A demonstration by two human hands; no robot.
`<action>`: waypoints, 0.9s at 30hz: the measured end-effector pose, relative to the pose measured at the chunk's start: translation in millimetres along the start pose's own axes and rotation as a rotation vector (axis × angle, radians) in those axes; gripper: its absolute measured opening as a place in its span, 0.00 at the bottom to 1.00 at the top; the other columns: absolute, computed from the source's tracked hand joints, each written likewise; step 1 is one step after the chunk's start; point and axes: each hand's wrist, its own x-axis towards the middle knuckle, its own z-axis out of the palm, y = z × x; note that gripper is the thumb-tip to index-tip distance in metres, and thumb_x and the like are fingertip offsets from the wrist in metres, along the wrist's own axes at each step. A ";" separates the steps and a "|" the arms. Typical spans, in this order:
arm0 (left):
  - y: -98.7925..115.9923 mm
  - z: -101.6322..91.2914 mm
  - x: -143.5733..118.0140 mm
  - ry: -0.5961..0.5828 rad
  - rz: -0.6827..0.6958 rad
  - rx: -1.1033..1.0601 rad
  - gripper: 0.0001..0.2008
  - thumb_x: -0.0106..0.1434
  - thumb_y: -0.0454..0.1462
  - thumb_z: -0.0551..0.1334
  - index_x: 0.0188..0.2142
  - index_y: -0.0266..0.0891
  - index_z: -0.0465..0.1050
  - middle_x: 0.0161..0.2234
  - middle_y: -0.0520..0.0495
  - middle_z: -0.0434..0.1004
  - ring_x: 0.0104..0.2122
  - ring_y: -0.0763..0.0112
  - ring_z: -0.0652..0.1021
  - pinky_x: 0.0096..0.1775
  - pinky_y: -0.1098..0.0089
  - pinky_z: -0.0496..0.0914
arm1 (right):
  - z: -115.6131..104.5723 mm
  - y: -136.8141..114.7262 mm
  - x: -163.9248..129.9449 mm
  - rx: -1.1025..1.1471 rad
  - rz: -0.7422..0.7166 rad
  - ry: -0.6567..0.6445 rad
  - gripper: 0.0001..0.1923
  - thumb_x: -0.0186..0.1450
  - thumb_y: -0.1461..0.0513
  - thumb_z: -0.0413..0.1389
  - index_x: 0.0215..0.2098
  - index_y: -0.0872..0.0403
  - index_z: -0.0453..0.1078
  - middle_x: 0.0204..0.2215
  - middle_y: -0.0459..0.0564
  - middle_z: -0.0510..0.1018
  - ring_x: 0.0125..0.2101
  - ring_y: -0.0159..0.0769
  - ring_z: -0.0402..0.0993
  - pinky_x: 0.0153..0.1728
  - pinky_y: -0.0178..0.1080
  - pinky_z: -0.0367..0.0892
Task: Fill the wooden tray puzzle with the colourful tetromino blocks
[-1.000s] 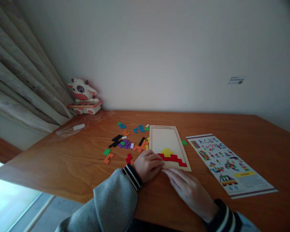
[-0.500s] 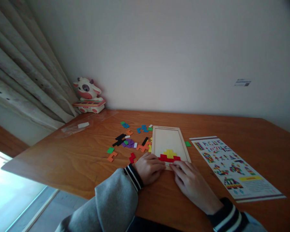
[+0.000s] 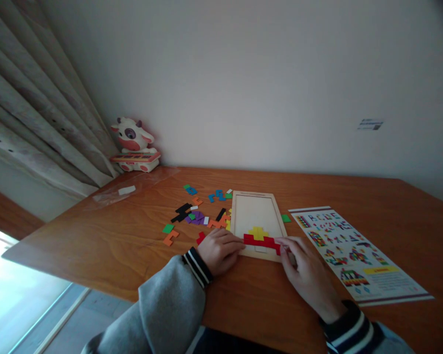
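Puzzle tray steadied at lower centre of the frame

The wooden tray [image 3: 257,215] lay flat on the desk [image 3: 107,241], red pieces [image 3: 262,241] seated at its near end. The left hand [image 3: 218,249], loosely curled, rested against the near-left edge; the right hand [image 3: 307,269], fingers half open, touched the near-right corner, gripping nothing. The pieces were judged light, thin, stiff and easily slid, best pinched by their edges.

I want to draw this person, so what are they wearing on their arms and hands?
Both arms wear grey sleeves ending in dark cuffs with white stripes. The left hand and right hand are bare: no gloves, and no rings or watch can be made out.
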 end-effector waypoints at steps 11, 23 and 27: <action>-80.9 -50.5 -61.3 0.093 -0.347 0.253 0.14 0.66 0.37 0.58 0.49 0.40 0.74 0.46 0.43 0.80 0.46 0.61 0.79 0.51 0.58 0.73 | -2.3 -6.8 -5.2 -0.101 -0.206 -0.120 0.15 0.70 0.59 0.51 0.52 0.49 0.73 0.46 0.54 0.75 0.44 0.44 0.74 0.47 0.48 0.71; -91.3 -33.7 -42.6 -0.024 -0.290 0.208 0.14 0.69 0.40 0.59 0.51 0.41 0.76 0.43 0.41 0.80 0.47 0.59 0.78 0.50 0.56 0.73 | -2.6 -4.6 -4.7 0.006 -0.132 -0.053 0.14 0.69 0.57 0.51 0.51 0.49 0.70 0.47 0.52 0.75 0.48 0.42 0.74 0.49 0.45 0.73; -94.8 -35.0 -42.9 0.018 -0.238 0.208 0.13 0.70 0.41 0.57 0.45 0.40 0.78 0.38 0.42 0.82 0.42 0.62 0.80 0.48 0.59 0.74 | -5.3 -3.3 -3.7 0.061 -0.080 -0.013 0.14 0.69 0.59 0.51 0.51 0.49 0.69 0.46 0.52 0.76 0.48 0.41 0.74 0.50 0.44 0.73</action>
